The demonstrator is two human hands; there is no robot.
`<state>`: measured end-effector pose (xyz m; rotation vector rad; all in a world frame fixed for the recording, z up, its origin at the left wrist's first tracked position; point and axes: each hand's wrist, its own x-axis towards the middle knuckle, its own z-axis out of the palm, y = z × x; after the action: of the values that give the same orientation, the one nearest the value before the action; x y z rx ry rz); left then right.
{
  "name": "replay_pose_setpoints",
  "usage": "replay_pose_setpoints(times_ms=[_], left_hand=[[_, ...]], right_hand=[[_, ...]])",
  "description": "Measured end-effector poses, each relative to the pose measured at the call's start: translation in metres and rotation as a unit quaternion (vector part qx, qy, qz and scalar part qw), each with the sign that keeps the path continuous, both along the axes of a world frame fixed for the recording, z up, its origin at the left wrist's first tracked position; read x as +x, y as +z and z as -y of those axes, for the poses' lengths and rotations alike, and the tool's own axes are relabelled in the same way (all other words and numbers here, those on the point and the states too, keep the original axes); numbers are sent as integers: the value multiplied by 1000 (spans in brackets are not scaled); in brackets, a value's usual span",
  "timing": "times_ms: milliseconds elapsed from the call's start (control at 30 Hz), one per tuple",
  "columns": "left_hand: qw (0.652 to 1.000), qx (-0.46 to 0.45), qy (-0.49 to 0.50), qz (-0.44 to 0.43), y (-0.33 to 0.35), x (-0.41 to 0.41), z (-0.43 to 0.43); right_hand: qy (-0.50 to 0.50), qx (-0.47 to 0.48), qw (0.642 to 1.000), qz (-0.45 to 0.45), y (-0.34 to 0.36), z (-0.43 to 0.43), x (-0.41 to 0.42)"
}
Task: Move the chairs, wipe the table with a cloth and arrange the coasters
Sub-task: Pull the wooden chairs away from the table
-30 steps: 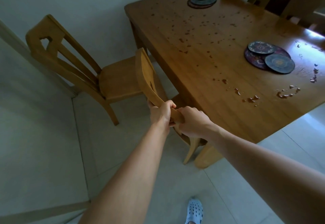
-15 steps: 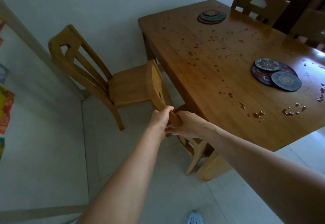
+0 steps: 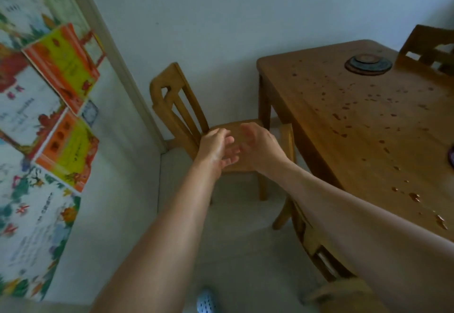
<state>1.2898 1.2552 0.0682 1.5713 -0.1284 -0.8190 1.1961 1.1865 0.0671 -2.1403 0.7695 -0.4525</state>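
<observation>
Both hands are held out over the floor to the left of the table [image 3: 344, 116], close together but not touching anything. The left hand [image 3: 216, 145] has a spread grip, fingers loosely extended toward the right hand [image 3: 260, 148], whose grip is likewise spread, palm turned inward, and it holds nothing. Behind the hands, off the table's left side and against the wall, stands a wooden chair [image 3: 177, 111] with its slatted back toward the wall corner. A second chair [image 3: 307, 236] sits close to the table's near left edge, mostly hidden beneath the right forearm. A third chair [image 3: 427, 47] stands at the table's far end. A stack of round coasters [image 3: 368, 64] lies on the table near that far end, and water drops [image 3: 415, 196] are scattered across the tabletop. Colourful posters [image 3: 61, 67] cover the wall well left of the table. A pale shoe [image 3: 205, 301] shows at the bottom edge.
</observation>
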Motion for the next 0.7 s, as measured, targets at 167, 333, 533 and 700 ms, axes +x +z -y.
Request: replay_pose_setpoints(times_ms=[167, 333, 533, 700], left_hand=[[999, -27, 20, 2, 14, 126, -5], [1000, -1, 10, 13, 17, 214, -13], [999, 37, 22, 26, 17, 311, -11], [995, 66, 45, 51, 7, 372, 11]], right_hand=[[5, 23, 1000, 4, 17, -2, 118], [14, 28, 999, 5, 21, 2, 200], [29, 38, 999, -2, 26, 9, 296], [52, 33, 998, -27, 20, 25, 357]])
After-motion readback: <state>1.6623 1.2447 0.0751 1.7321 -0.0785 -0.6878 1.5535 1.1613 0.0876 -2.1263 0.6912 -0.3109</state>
